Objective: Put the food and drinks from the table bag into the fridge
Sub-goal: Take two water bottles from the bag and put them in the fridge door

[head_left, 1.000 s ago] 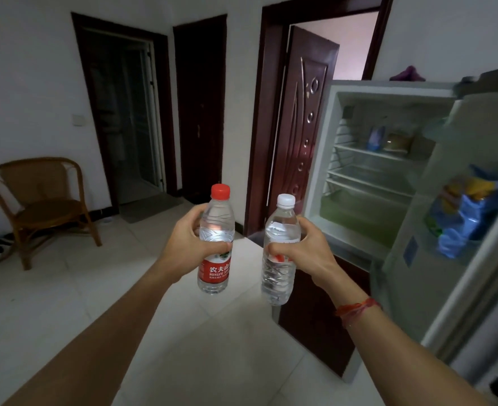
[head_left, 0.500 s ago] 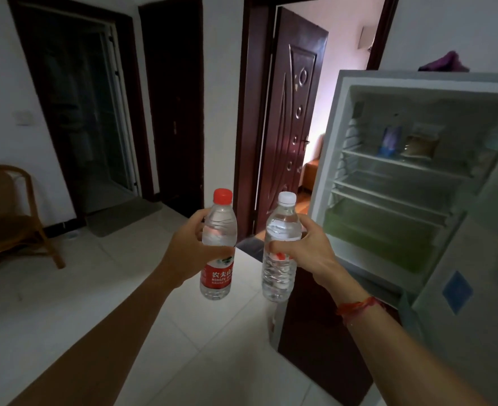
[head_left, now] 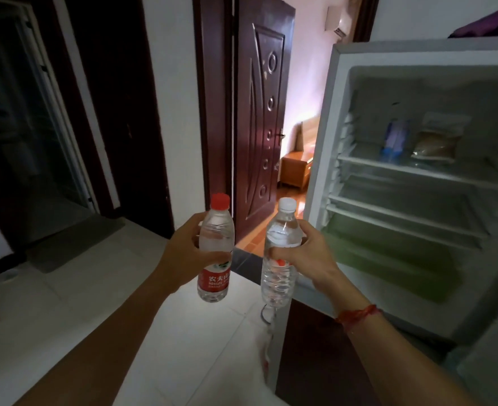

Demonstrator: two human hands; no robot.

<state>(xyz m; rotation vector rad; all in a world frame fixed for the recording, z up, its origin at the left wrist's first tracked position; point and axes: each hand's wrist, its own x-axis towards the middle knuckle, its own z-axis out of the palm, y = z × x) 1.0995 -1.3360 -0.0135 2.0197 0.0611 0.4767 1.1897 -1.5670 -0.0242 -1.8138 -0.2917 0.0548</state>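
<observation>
Head view, fridge [head_left: 326, 159] nearer, chair gone, hands keep both bottles.

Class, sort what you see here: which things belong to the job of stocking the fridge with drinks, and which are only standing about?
Belong to the job:
red-capped bottle in the left hand
white-capped bottle in the right hand
open fridge

Standing about:
carved brown door
wooden cabinet
purple cloth on the fridge

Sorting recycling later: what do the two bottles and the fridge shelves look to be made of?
Red-capped bottle: clear thin plastic, glossy, with a printed red film label. White-capped bottle: clear ribbed plastic, see-through. Fridge shelves: probably glass or clear plastic with white edge trim; blur leaves it open.
</observation>
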